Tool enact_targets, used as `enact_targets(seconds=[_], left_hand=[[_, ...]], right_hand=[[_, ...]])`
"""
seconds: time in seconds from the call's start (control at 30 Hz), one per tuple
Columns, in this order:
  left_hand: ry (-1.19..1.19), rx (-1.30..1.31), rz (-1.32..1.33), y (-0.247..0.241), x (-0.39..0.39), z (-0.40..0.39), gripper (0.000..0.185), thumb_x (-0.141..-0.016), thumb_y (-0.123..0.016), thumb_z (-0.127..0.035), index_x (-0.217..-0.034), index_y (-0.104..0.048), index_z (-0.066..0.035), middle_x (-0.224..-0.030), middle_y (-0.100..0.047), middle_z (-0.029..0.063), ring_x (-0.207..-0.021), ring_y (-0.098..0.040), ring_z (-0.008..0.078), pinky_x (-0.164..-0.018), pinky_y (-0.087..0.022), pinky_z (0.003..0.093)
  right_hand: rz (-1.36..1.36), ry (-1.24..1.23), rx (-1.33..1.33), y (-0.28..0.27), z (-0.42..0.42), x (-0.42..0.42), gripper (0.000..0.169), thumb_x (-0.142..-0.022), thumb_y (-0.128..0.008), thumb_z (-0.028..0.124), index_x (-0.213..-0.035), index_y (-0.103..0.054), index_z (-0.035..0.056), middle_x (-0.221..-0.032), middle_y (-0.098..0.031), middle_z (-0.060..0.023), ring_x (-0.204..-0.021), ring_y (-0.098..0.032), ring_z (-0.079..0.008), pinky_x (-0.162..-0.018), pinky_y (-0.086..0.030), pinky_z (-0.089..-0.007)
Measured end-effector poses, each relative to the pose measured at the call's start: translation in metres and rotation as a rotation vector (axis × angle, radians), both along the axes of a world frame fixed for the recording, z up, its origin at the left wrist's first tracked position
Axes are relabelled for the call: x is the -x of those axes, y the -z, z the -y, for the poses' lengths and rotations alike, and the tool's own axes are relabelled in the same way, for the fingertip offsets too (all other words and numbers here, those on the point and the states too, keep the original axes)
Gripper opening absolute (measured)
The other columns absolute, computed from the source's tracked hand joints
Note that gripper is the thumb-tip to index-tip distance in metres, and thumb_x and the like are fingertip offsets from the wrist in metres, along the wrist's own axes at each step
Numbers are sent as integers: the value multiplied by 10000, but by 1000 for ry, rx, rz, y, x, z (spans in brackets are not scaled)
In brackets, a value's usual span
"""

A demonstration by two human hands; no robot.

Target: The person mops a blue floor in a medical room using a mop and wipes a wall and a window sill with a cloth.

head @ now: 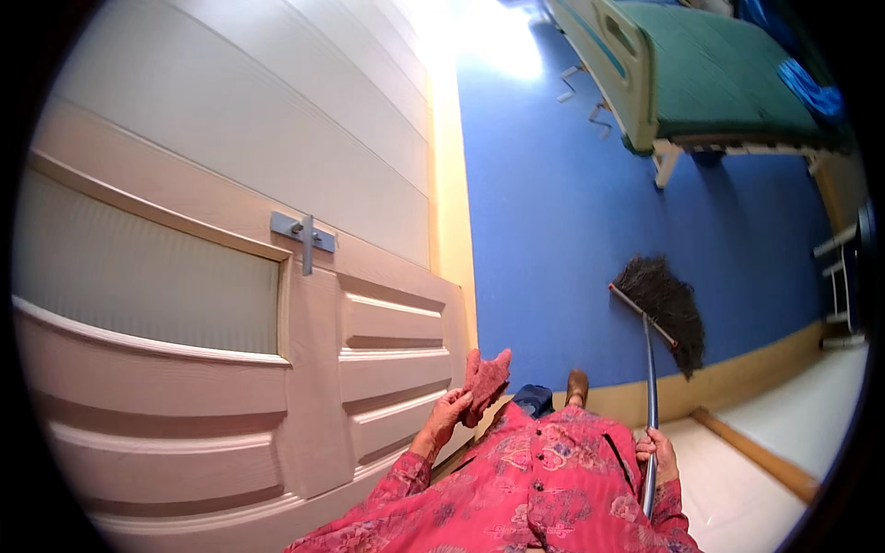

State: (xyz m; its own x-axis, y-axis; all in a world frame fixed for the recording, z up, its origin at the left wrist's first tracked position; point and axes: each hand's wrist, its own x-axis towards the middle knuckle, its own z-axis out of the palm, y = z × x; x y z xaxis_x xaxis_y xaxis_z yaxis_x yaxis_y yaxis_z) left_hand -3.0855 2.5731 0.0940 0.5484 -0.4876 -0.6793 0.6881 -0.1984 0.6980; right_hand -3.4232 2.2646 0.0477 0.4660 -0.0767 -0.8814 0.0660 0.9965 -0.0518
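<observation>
My left hand (446,418) pinches a folded reddish-pink cloth (487,383) beside the door's edge. Its loose end hangs away from my fingers, past the door. On my other side, my right hand (658,453) is wrapped around the blue-grey metal handle (650,377) of a mop. The handle runs from beside my body to a bar with red ends (636,311). Dark grey mop strands (664,297) lie spread on the blue floor (546,242).
A pale panelled door (314,415) with a lever handle (307,242) and ribbed glass fills the left. At upper right stands a hospital bed with a green mattress (719,76) and protruding cranks (570,84). Metal-framed furniture (840,276) borders the right. A beige threshold (740,377) edges the floor.
</observation>
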Motion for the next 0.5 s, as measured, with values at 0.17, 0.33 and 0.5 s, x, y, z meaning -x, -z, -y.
enact_targets(seconds=[0.17,0.33,0.5], left_hand=[[-158,-100,56,6,-36,11,256,-890,-554,-276,-941,-603,-29,-814,-624,26,-654,-576,102,-614,-463,238],[-255,-84,166,13,-99,37,243,-890,-551,-242,-976,-607,-22,-843,-634,27,-680,-579,88,-626,-469,229],[-297,-124,280,-3,-223,80,255,-883,-543,-211,-1029,-609,-13,-897,-631,23,-781,-578,85,-701,-466,226]], right_hand=[[-21,-134,50,-1,58,-94,147,-860,-542,178,-812,-415,123,-621,-414,20,-454,-391,-43,-371,-346,-192],[-74,-364,97,10,110,-211,171,-842,-541,138,-871,-372,130,-649,-420,-40,-454,-383,-95,-367,-347,-244],[34,-568,167,22,139,-360,180,-849,-552,139,-874,-375,115,-668,-420,-57,-461,-380,-93,-385,-344,-247]])
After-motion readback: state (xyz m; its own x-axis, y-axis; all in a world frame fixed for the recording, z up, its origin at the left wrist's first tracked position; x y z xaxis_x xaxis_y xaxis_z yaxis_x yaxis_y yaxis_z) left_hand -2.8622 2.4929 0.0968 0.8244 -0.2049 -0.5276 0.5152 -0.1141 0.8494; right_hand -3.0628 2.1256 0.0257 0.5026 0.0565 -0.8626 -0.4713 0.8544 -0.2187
